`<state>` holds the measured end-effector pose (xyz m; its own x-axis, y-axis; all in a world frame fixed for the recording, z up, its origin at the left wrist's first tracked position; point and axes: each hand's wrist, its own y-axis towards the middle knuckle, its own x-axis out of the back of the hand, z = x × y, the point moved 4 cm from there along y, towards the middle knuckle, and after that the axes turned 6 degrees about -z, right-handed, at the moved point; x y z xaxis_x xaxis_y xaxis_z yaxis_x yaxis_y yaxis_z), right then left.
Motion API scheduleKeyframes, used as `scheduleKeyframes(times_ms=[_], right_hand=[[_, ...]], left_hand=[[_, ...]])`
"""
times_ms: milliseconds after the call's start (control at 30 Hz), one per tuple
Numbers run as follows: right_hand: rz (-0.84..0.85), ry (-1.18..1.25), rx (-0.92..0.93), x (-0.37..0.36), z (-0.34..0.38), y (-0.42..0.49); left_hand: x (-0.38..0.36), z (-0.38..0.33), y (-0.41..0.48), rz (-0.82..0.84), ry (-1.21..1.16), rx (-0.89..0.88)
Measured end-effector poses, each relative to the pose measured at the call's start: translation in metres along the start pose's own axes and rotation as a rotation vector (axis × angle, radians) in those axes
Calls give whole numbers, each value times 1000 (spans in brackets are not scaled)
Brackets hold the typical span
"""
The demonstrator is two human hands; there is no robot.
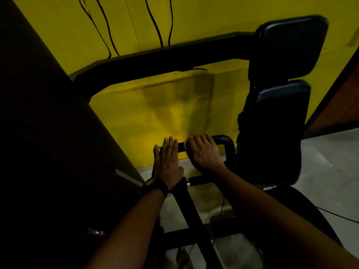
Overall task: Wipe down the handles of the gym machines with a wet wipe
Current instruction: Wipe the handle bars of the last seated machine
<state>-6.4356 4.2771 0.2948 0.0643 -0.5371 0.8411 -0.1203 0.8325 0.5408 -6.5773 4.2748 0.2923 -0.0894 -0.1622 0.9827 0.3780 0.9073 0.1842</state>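
Head view: right hand (204, 152) curls over the black handle (223, 140) near its right bend. A pale wet wipe (186, 145) seems pinned beneath, too dim to confirm. Left hand (168, 160) lies flat at the handle's left end, fingers straight and together. Handle judged rigid, wipe limp: wrap it round.

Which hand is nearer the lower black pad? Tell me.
Right. The right hand curls over the handle just left of the lower pad; the left hand rests flat farther left.
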Motion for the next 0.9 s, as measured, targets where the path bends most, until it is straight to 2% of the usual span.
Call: scheduleKeyframes(times_ms=[167,333,467,567,700,800,900], right_hand=[[127,-62,-10,1,-7,21],[38,-1,-28,1,-11,7],[58,18,26,3,-23,26],[-47,101,-11,1,-26,-1],[-203,107,73,2,-26,-37],[-173,153,57,0,-22,-58],[-141,155,-66,2,-23,-59]], left_hand=[[2,-1,3,28,-39,-8],[-1,1,5,-39,-67,-38],[-3,-1,4,0,-69,-19],[-2,-2,6,-15,-72,-13],[-5,-2,7,-36,-48,-14],[-5,-5,7,-56,-41,-16],[-4,-8,8,-52,-40,-14]])
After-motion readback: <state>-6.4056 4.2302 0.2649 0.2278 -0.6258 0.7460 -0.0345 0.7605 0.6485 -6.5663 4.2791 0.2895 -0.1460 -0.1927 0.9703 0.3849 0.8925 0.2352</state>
